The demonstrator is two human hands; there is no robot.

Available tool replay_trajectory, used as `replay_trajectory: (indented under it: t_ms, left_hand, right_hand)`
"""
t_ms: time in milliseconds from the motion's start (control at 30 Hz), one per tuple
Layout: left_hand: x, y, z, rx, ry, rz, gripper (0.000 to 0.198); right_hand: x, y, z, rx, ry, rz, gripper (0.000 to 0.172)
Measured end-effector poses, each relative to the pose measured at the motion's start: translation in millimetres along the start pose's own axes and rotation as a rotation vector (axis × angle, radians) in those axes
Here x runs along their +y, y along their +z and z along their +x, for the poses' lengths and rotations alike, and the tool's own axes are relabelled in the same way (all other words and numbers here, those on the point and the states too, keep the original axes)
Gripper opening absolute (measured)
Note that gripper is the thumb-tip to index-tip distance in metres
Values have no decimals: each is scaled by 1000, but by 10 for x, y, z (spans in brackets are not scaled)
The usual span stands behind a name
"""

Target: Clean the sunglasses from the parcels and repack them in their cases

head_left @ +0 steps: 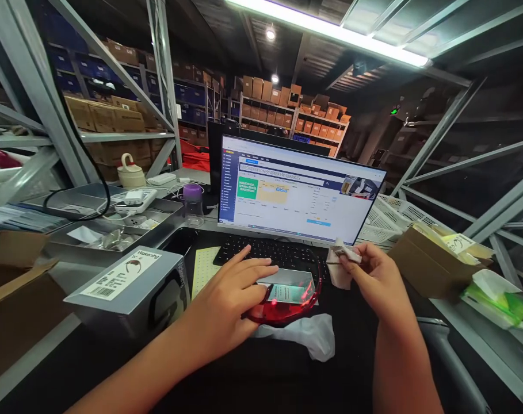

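Observation:
My left hand (231, 296) lies on a pair of red-tinted glasses (287, 305) on the black desk, fingers curled around its left side and holding it. A small card (286, 292) shows through the lens. My right hand (373, 276) pinches a small white cloth or tissue (341, 265) just right of the glasses. A black keyboard (270, 253) sits behind both hands, below a lit monitor (298, 192). A crumpled clear plastic bag (306, 334) lies in front of the glasses.
A grey boxed product with a barcode label (127, 287) stands at my left. Metal trays (110, 227) with cables and a charger sit behind it. An open cardboard box (434, 261) and a white basket (390, 215) are at right. Metal shelving surrounds the desk.

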State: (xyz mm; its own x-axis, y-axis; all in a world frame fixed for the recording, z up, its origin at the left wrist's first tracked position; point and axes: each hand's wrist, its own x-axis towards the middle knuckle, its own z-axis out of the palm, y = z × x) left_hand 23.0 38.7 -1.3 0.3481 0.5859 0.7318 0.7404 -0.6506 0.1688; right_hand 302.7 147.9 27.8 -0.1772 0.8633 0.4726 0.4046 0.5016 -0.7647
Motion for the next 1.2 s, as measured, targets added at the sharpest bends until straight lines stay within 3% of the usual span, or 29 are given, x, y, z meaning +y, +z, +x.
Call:
replay_trajectory:
  t_ms: [167, 267, 367, 467, 533, 700, 867, 1033, 1167, 1200]
  left_hand:
    - [-23, -5, -7, -133, 16, -37, 17]
    - [-39, 20, 1, -234, 52, -57, 16]
    - [-37, 32, 15, -302, 65, -84, 18]
    - [-30, 21, 24, -347, 68, -116, 20]
    - [-28, 16, 27, -371, 82, -136, 19]
    - [-24, 39, 26, -390, 115, -129, 12]
    - [-18, 64, 32, -420, 171, -26, 9]
    - [-8, 121, 14, -401, 273, 203, 6]
    - [4, 209, -22, -370, 327, 338, 15]
    - [3, 227, -29, -376, 335, 353, 14]
  right_hand:
    - [-29, 20, 35, 312, -9, -631, 36]
    - [-52, 127, 22, 318, -113, -665, 35]
    - [-109, 296, -43, 101, -219, -327, 29]
    - [-186, 448, -128, -168, -207, -1, 26]
    - [-231, 507, -174, -275, -180, 86, 23]
    - [-325, 484, -253, -468, -80, 138, 17]
    - [-406, 296, -296, -760, -27, 281, 21]
    - [-370, 212, -219, -977, -79, 278, 43]
    - [-322, 342, -195, -1084, -32, 206, 8]
    - [-317, 390, -205, -1065, -46, 154, 14]
